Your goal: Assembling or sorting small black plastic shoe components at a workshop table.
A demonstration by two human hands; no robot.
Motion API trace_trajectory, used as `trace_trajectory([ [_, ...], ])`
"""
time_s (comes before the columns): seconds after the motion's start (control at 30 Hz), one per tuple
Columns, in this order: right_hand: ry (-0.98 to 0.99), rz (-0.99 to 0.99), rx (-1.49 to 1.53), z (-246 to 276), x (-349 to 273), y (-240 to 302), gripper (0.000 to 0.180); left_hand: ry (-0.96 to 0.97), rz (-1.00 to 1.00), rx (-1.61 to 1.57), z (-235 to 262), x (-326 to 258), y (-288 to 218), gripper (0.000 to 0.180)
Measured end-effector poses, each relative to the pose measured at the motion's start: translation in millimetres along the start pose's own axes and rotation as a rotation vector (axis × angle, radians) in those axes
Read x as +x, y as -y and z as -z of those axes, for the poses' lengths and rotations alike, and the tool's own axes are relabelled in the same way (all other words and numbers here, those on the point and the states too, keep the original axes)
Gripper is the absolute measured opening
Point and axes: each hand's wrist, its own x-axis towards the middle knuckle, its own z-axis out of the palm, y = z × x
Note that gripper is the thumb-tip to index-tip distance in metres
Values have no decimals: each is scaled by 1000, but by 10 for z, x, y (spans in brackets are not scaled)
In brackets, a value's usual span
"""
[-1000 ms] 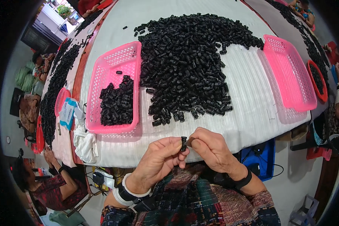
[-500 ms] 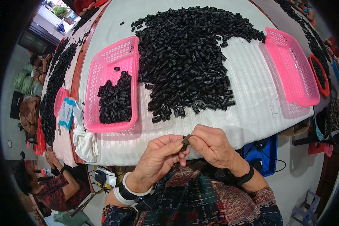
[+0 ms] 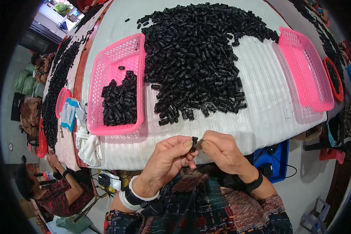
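Note:
My left hand (image 3: 165, 156) pinches a small black plastic cord lock (image 3: 194, 143) between thumb and fingertips, in front of my body at the table's near edge. Beside it, my right hand (image 3: 224, 154) is closed on a thin, flat, greyish blade-like piece (image 3: 199, 146), whose visible end is at the cord lock. Most of that piece is hidden by my fingers. Beyond my hands a big heap of similar black cord locks (image 3: 191, 66) covers the middle of the table. More of them lie in the near part of the left pink basket (image 3: 93, 93).
Another pink basket (image 3: 306, 74) sits at the table's right. A white cloth (image 3: 89, 148) and a blue-and-white packet (image 3: 69, 115) lie left. Below the right edge is a blue crate (image 3: 279, 173). A person (image 3: 60, 191) sits at lower left; other tables hold black parts.
The cord lock now stands more upright in my left fingers. My right hand has shifted slightly right, and the flat piece has turned and drawn back a little. The view has shifted slightly.

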Motion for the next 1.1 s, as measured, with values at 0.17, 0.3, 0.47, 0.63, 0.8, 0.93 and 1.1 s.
trace_trajectory([
  [0.17,-53,38,-127,18,71,46,16,0,-6,10,-40,-17,-20,17],
  [0.3,-51,44,-166,-8,64,29,18,9,-9,23,-42,-32,-12,16],
  [0.47,-23,41,-192,-14,67,35,20,22,-14,18,-19,-41,-1,15],
  [0.63,-32,53,-191,-37,62,7,22,-2,-16,21,-17,-28,5,15],
  [0.8,-25,46,-211,-40,60,-4,22,13,-24,21,22,-20,16,15],
  [0.93,2,76,-275,-52,55,-8,22,-24,-37,38,45,7,27,16],
  [1.1,-4,-41,-8,-37,14,-29,19,-6,-37,-19,33,28,33,16],
])
